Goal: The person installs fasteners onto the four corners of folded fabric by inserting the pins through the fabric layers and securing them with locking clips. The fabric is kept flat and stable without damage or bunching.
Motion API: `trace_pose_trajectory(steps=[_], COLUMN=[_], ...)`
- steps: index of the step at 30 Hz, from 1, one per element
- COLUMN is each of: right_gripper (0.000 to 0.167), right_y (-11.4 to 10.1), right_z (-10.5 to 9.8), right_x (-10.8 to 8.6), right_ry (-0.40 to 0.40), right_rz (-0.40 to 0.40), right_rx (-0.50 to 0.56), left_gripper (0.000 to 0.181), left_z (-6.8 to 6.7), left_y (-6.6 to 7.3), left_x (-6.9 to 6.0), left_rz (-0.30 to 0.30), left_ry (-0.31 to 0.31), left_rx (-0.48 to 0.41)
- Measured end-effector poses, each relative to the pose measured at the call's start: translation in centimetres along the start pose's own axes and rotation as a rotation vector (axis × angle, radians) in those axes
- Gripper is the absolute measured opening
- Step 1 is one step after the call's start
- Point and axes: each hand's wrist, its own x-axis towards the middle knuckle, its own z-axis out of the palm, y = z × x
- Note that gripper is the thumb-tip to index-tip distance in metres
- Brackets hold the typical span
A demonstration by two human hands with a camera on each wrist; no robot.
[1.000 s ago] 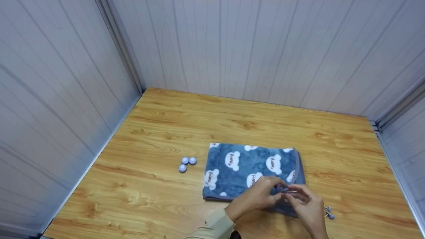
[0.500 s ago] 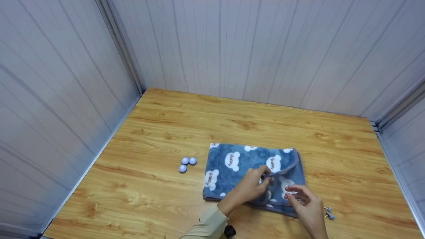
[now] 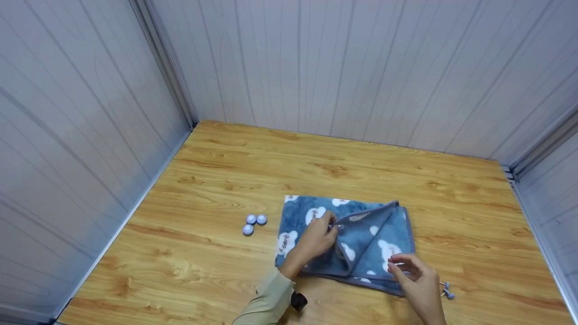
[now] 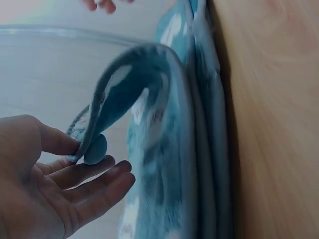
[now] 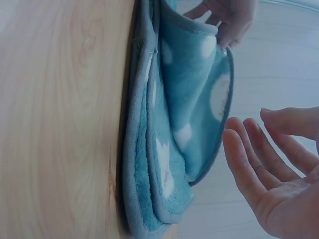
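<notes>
A folded blue blanket (image 3: 307, 205) with white bear-head prints and grey-blue trim lies on the wooden table. My left hand (image 3: 318, 237) pinches its top layer's near-right corner and holds it lifted and folded back to the left. In the left wrist view, a round blue-grey disc (image 4: 96, 149) shows at the pinched corner, against the fingers. My right hand (image 3: 417, 282) hovers at the blanket's right front, fingers loosely bent and apart. Nothing shows between its fingers (image 5: 244, 164) in the right wrist view.
Three small pale-lilac round caps (image 3: 251, 219) sit left of the blanket. Right of my right hand lie small pins (image 3: 447, 291) with blue-grey heads. Pale panel walls (image 3: 316, 67) stand behind and at both sides of the table (image 3: 203, 180).
My left hand has drawn the blanket corner up and leftward, away from my right hand, baring the layer beneath. The right hand stays nearly where it was, now apart from the corner.
</notes>
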Motion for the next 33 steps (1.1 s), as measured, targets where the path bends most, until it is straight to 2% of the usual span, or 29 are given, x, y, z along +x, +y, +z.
trace_pose_trajectory(steps=[3, 8, 13, 15, 20, 23, 29, 33], right_gripper=[0.013, 0.013, 0.012, 0.011, 0.011, 0.013, 0.015, 0.016], right_y=[0.0, 0.0, 0.1, -0.6, -0.7, 0.3, 0.0, -0.2], right_z=[0.0, 0.0, 0.0, 0.0, -0.1, -0.3, -0.5, -0.7], right_x=[0.0, -0.1, -0.1, -0.2, 0.0, 0.3, 0.4, 0.3], right_ry=[-0.004, -0.012, -0.012, -0.01, -0.009, -0.009, -0.018, -0.015], right_rz=[0.012, 0.014, 0.032, 0.047, 0.104, 0.124, 0.131, 0.133], right_rx=[-0.005, -0.006, -0.024, -0.037, -0.07, -0.094, -0.093, -0.102], left_gripper=[0.006, 0.005, 0.005, 0.005, 0.006, 0.009, 0.02, 0.017], left_z=[-0.1, -0.2, -0.2, -0.2, -0.3, -0.4, -0.4, -0.5], left_y=[-0.8, -1.5, -1.6, -1.7, -1.7, -1.6, -1.1, -0.1], left_x=[0.1, 0.1, 0.1, 0.1, 0.1, 0.1, 0.0, -0.1], left_rz=[-0.01, -0.055, -0.087, -0.089, -0.106, -0.111, -0.069, 0.003], left_ry=[0.017, -0.012, -0.021, -0.017, -0.015, 0.0, 0.091, 0.127], left_rx=[0.022, 0.029, 0.11, 0.139, 0.142, 0.145, 0.179, 0.165])
